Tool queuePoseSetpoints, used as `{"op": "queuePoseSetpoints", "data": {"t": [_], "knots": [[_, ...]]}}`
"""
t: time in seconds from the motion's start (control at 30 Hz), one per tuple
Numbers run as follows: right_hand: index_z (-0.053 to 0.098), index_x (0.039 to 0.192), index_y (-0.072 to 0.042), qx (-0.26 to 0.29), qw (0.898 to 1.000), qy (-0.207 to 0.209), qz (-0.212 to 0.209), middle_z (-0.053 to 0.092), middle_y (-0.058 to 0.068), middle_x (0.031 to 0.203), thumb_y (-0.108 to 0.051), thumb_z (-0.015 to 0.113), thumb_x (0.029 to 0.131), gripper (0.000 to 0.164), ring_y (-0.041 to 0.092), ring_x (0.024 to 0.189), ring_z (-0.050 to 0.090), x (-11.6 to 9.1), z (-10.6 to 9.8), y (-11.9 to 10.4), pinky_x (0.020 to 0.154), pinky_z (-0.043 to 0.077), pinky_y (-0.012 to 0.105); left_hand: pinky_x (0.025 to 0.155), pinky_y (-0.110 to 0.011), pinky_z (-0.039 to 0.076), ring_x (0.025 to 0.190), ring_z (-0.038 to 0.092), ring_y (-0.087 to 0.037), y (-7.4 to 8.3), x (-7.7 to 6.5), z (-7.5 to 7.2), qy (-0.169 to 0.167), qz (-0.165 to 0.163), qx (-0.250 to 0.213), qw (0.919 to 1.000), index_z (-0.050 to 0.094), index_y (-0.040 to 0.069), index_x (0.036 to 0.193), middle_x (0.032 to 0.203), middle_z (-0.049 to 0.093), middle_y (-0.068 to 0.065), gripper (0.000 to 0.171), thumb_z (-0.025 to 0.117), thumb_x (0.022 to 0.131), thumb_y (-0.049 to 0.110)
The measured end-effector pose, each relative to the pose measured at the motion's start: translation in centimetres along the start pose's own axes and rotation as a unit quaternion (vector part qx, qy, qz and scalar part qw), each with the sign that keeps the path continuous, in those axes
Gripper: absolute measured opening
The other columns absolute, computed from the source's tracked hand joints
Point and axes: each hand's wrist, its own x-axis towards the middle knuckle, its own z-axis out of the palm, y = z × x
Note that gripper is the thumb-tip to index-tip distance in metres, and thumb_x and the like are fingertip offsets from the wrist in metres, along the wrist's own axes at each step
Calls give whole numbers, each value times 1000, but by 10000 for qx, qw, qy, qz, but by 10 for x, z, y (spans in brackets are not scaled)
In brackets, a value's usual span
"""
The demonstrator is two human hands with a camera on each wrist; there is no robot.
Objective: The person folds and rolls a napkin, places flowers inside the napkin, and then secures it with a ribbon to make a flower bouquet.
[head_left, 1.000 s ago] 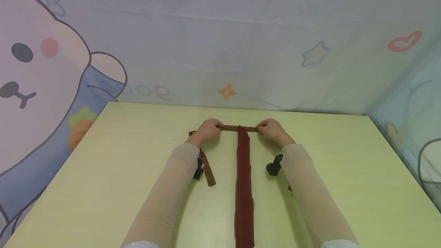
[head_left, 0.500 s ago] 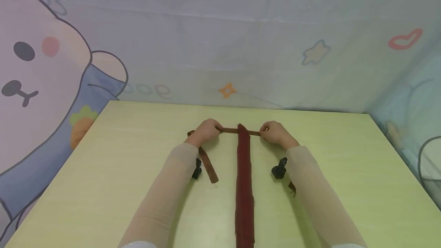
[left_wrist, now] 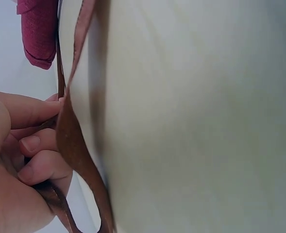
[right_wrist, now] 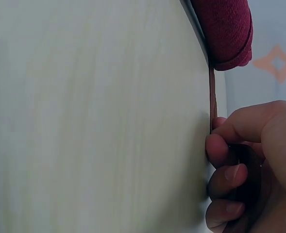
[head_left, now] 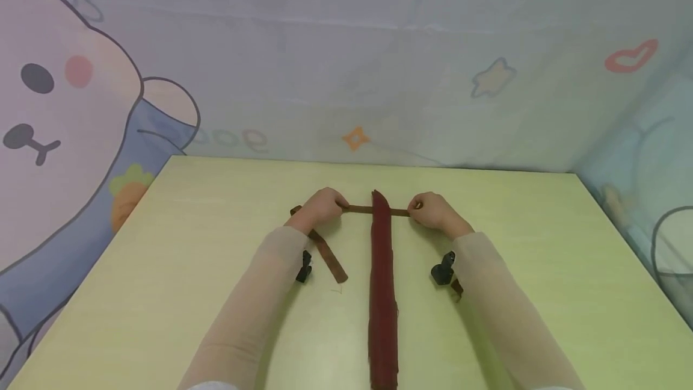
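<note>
A long dark red rolled cloth lies lengthwise down the table, its far end between the two hands. Beneath that end, a thin brown strap crosses from side to side. To the left of the roll, my left hand pinches the strap; a loose length of it hangs below the wrist. My right hand grips the strap on the other side, fingers curled round it in the right wrist view. The rounded tip of the roll shows in the left wrist view, apart from the fingers.
The pale wooden table ends at a printed cloth backdrop behind. Black wrist-worn pieces hang under both forearms. A cable curves at the far right, beyond the table edge.
The strap has shifted slightly toward me along the roll, away from its tip. My right hand has moved a little to the right and nearer; the left hand has barely moved.
</note>
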Motion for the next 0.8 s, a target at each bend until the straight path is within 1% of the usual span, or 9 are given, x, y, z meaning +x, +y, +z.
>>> {"op": "queuePoseSetpoints", "data": {"t": [0.2, 0.47, 0.57, 0.7, 0.8], "knots": [[66, 104, 1, 24, 10000, -67, -30, 61, 6, 80, -14, 52, 96, 23, 12, 61, 45, -4, 2, -1, 57, 38, 25, 104, -40, 39, 127, 50, -30, -4, -3, -1, -123, 66, -15, 9999, 67, 1, 119, 128, 61, -15, 36, 45, 90, -3], [66, 103, 2, 103, 9998, -123, -104, 61, 6, 79, -13, 52, 96, 22, 12, 60, 45, -8, 6, -2, 55, 38, 25, 104, -41, 39, 126, 50, -30, -6, -9, -1, -170, 90, -132, 9997, 68, 1, 117, 126, 62, -15, 35, 46, 90, -4], [67, 102, 1, 98, 9998, -127, -110, 60, 6, 78, -13, 52, 95, 21, 12, 59, 44, -9, 6, -3, 55, 38, 25, 102, -39, 40, 124, 51, -29, -7, -10, -2, -202, 89, -168, 9996, 69, 2, 117, 126, 62, -14, 35, 46, 90, -3], [67, 100, 0, 85, 9998, -133, -108, 60, 6, 79, -12, 53, 94, 20, 12, 59, 44, -10, 7, -2, 55, 38, 24, 95, -35, 41, 120, 53, -27, -8, -12, -2, -215, 98, -145, 9996, 69, 2, 116, 125, 62, -14, 35, 46, 90, -3], [67, 99, 0, 71, 9998, -145, -141, 60, 7, 82, -12, 53, 93, 19, 12, 60, 44, -12, 7, -3, 56, 38, 24, 95, -35, 41, 119, 54, -27, -8, -13, -2, -229, 120, -128, 9996, 69, 2, 115, 125, 63, -14, 35, 47, 89, -3]]}}
